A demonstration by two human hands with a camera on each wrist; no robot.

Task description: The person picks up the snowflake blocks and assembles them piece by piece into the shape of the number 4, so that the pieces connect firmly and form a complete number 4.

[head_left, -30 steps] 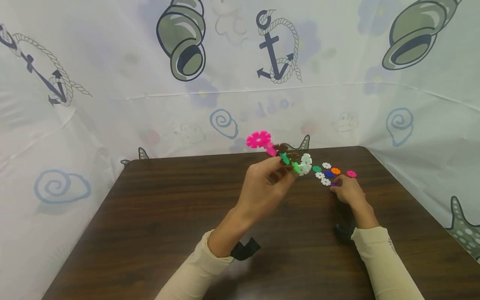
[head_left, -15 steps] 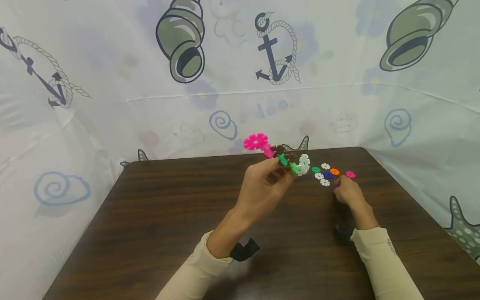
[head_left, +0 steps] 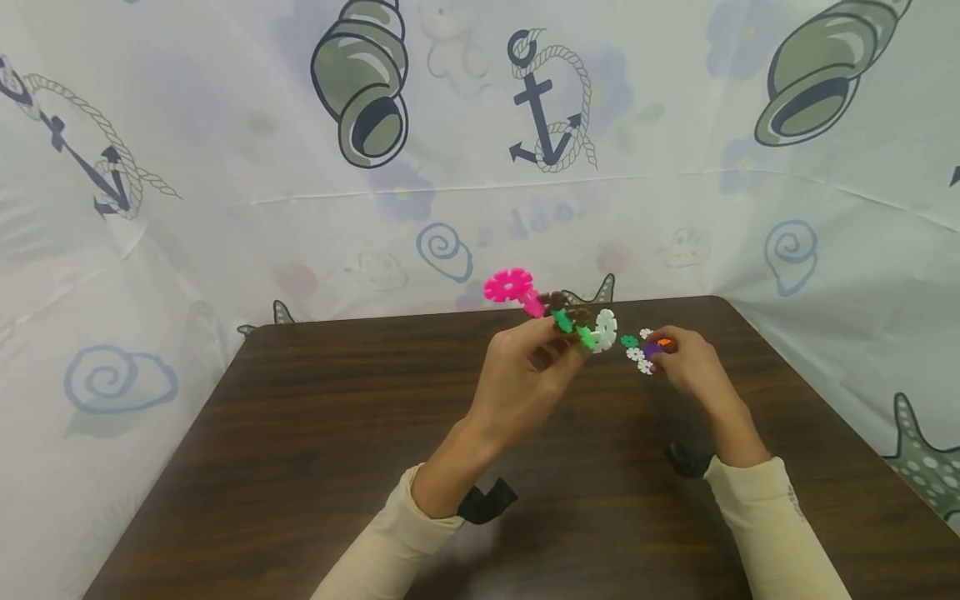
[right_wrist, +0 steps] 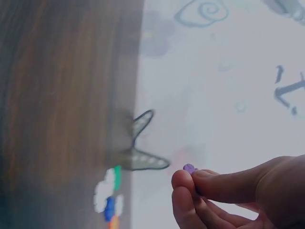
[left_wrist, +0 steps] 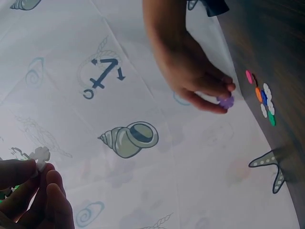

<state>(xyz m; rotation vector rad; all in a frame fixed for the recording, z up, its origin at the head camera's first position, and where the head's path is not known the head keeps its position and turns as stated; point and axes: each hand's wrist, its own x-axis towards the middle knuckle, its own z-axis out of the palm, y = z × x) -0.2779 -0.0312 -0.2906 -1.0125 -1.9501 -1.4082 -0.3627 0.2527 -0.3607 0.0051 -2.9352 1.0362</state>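
Above the dark wood-grain worktop (head_left: 337, 450), the grip of the left hand (head_left: 521, 379) pinches a chain of pink, brown, green and white flower-shaped plastic discs (head_left: 562, 320), partly hidden by that hand. The right hand (head_left: 696, 368) holds a purple flower-shaped plastic disc (left_wrist: 226, 101) in a narrow grip, a mere sliver in the right wrist view, near loose coloured plastic discs (head_left: 634, 354), whose pink disc (left_wrist: 249, 77) it hides from the head view.

the flower pieces (head_left: 497, 287) looked smooth plastic, the tabletop (head_left: 337, 417) faintly glossy wood, the backdrop (head_left: 315, 237) creased cloth, the sleeves (head_left: 393, 537) matt cloth.
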